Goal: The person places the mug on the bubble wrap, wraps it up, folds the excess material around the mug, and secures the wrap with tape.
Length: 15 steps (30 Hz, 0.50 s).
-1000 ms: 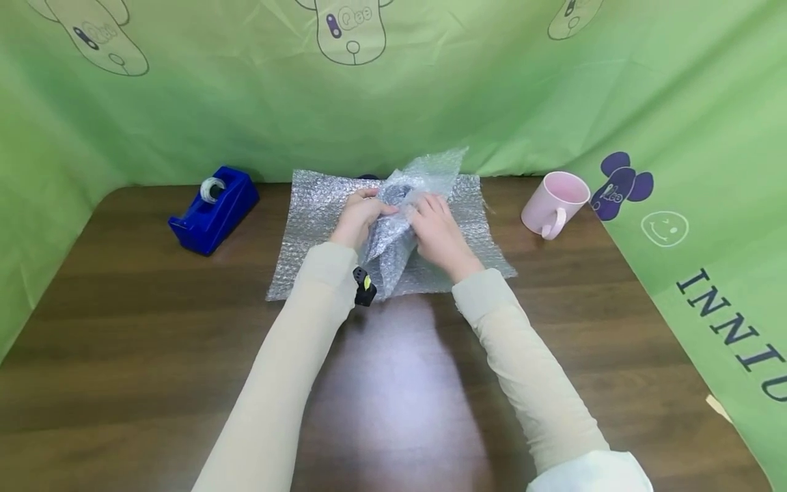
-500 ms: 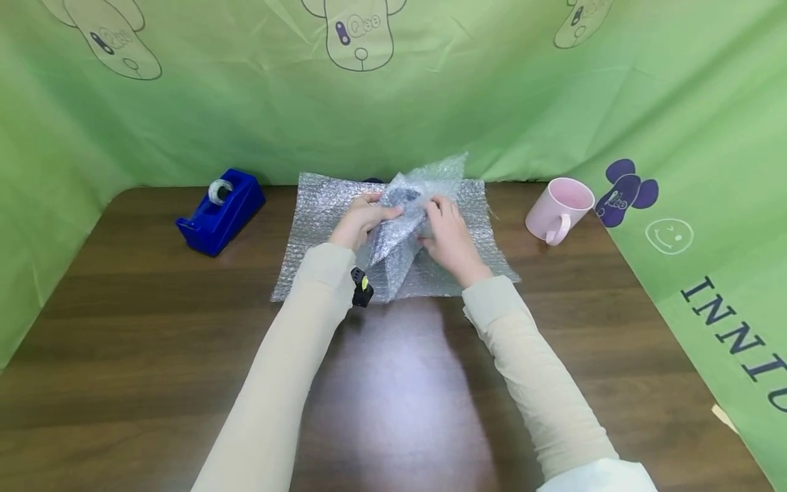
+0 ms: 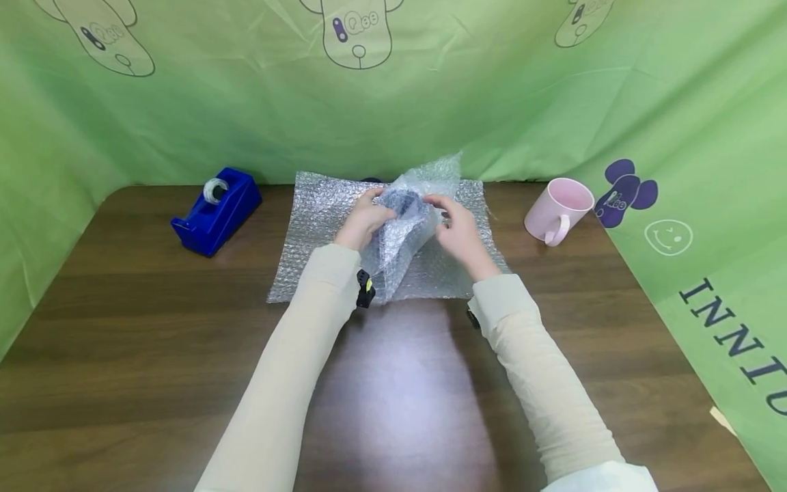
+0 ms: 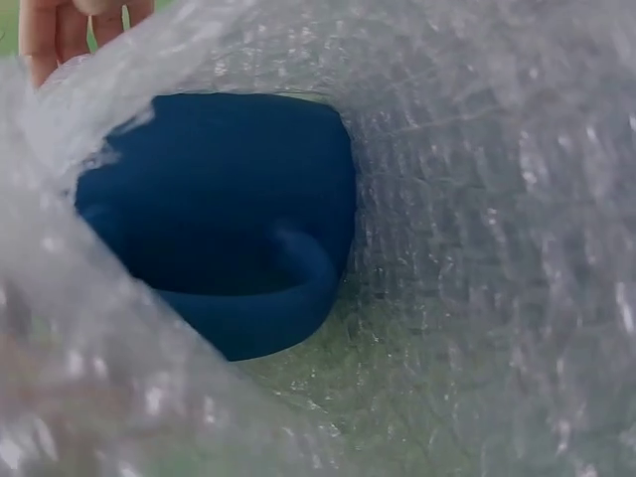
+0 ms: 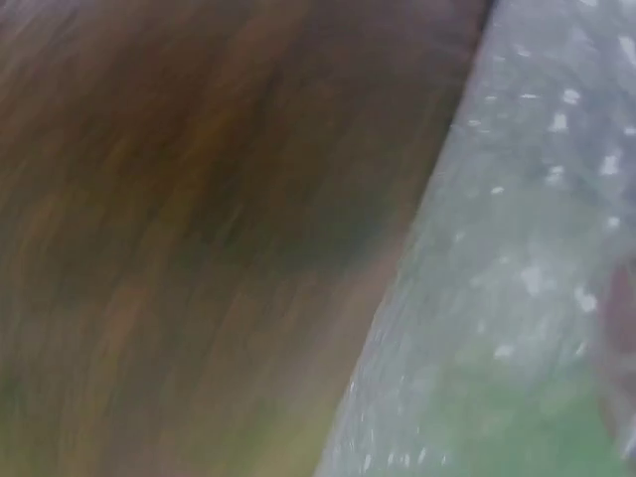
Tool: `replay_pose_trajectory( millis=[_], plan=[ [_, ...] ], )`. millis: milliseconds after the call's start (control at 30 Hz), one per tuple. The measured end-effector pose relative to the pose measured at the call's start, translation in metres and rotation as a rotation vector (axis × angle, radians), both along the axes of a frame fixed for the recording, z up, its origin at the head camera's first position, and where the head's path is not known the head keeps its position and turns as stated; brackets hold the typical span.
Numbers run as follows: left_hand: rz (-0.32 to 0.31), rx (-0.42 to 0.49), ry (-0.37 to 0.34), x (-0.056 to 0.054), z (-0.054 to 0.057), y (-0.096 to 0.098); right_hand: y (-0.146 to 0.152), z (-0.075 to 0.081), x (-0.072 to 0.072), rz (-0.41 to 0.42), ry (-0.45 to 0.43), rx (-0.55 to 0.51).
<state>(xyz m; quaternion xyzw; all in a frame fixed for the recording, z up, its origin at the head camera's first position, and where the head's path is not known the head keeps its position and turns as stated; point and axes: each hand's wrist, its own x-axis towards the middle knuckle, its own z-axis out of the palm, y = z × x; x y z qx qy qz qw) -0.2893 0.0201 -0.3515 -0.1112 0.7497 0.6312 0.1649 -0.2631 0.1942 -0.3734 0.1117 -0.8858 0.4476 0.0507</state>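
A sheet of bubble wrap [image 3: 301,232] lies on the table, and part of it is bunched up around a blue mug [image 4: 238,199]. In the left wrist view the mug shows through an opening in the wrap, its handle in sight; in the head view it is only a dark shape under the plastic. My left hand [image 3: 364,220] grips the bunched wrap from the left, thumb on the near side. From the right, my right hand [image 3: 458,232] holds the wrap with bent index finger and thumb. The right wrist view is blurred, showing wrap at its right side.
A blue tape dispenser [image 3: 218,212] with a roll of clear tape stands at the back left of the wooden table [image 3: 154,342]. At the back right is a pink mug [image 3: 556,212], upright. Green printed cloth [image 3: 246,102] hangs behind and beside the table.
My right hand has shifted a little to the right and its fingers now sit at the wrap's upper right edge. The folded wrap has been pressed closer; my left hand stays about where it was.
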Motion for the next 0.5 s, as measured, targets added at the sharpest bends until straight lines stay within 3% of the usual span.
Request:
replay_pose_trajectory(
  millis=[100, 300, 367, 500],
  plan=[
    [-0.003, -0.004, 0.007, 0.000, 0.000, 0.001, -0.003, 0.002, -0.003, -0.123, -0.091, -0.192],
    [0.020, -0.059, 0.064, 0.000, -0.003, 0.006, -0.011, 0.001, -0.010, -0.410, -0.438, -0.795],
    [0.027, -0.118, 0.086, -0.001, -0.003, 0.008, -0.011, -0.001, -0.013, -0.439, -0.556, -0.925],
    [0.030, -0.191, 0.094, -0.002, -0.004, 0.009, -0.013, -0.005, -0.018, -0.402, -0.681, -1.011]
  ],
)
